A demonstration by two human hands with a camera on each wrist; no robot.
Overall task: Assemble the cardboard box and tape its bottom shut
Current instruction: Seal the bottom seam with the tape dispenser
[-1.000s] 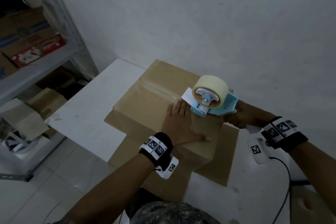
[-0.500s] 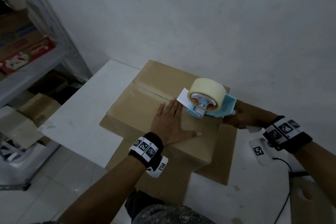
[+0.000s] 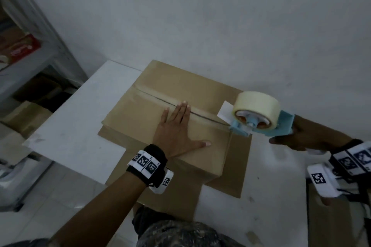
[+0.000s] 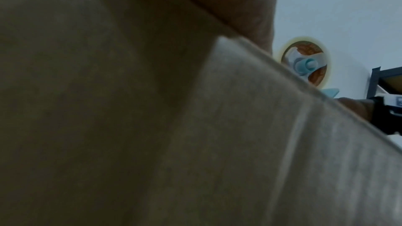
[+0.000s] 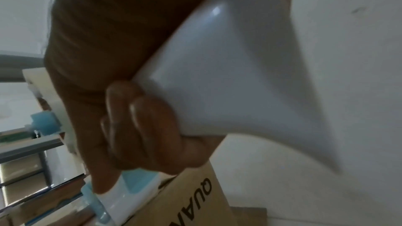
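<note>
— Sliding rightward along the seam since a moment ago, the tape dispenser (image 3: 261, 121) is now reaching the right edge of the cardboard box (image 3: 144, 118), where before it was riding mid-panel.

— And nearest us, what is the left hand (image 3: 176, 134) doing?

— Lying flat, fingers straight and spread, pressing the near flap down just beside the seam. Farther right, the right hand (image 3: 297, 138) is curling tightly round the dispenser's handle.

— Where is the box sitting?

— Upside down across the table (image 3: 80, 130), toward its far edge by the wall (image 3: 220, 16), loose flaps splaying over the near edge.

— Meaning?

— Probably the strip is nearly laid; tearing it off likely comes next.
</note>
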